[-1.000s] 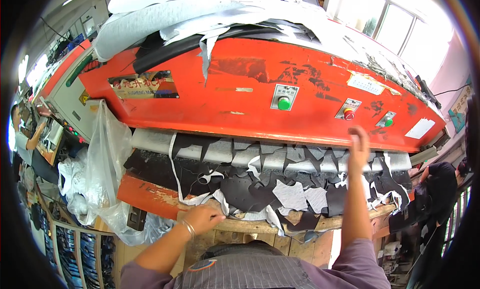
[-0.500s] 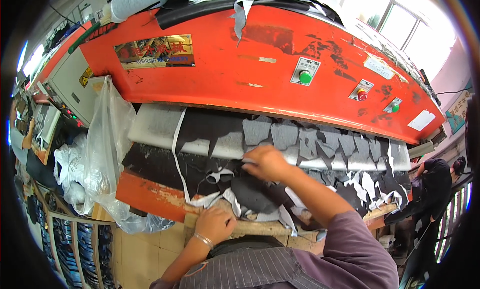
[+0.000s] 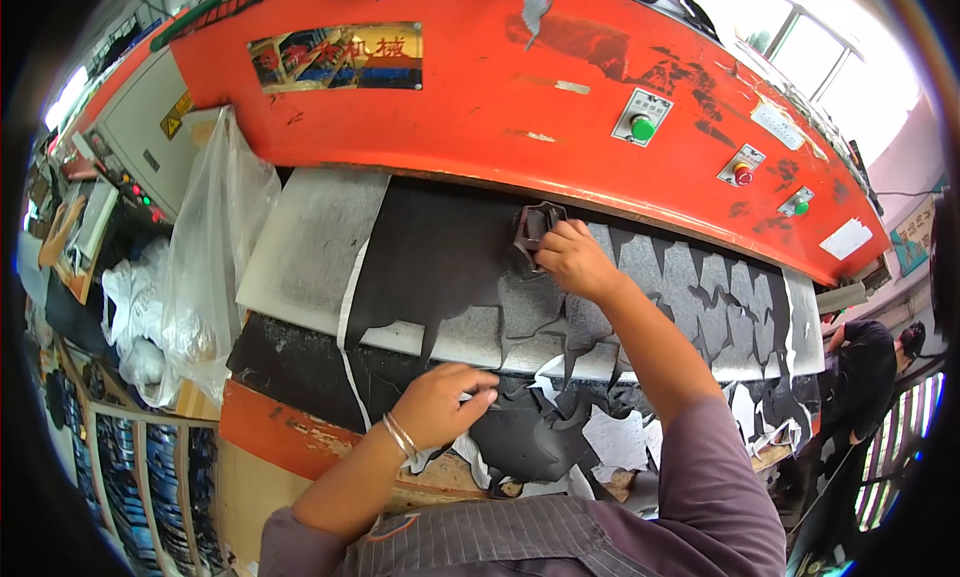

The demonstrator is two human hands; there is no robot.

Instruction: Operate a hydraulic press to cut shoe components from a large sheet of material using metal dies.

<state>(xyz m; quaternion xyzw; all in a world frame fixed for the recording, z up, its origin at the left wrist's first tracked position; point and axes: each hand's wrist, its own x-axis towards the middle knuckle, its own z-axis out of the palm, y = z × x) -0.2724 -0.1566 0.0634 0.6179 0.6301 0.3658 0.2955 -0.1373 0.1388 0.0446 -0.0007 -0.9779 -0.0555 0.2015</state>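
Note:
My right hand point(image 3: 577, 259) grips a small dark cutting die point(image 3: 533, 232), an open frame with a rim, at its right side. The die rests on or just over the black sheet material point(image 3: 440, 247), close to the front edge of the red press. To the right of it the sheet has several cut-out gaps that show the pale grey board point(image 3: 310, 227) beneath. Nearer me, my left hand point(image 3: 447, 405) hovers or lies by the front edge, fingers stretched to the right, thumb apart, nothing visible in it. Beside it lies a dark cut piece point(image 3: 530, 445) among scraps.
The red press beam point(image 3: 470, 107) spans the back, with a green button point(image 3: 641, 128) and a red button point(image 3: 742, 174). Clear plastic bags point(image 3: 215, 277) hang at the left. White and black scraps point(image 3: 615, 439) litter the front right. Another person point(image 3: 865, 377) stands at far right.
My right hand has moved away from me to the press beam and now holds the die. My left hand has risen from the front edge toward the dark piece. The head view has shifted.

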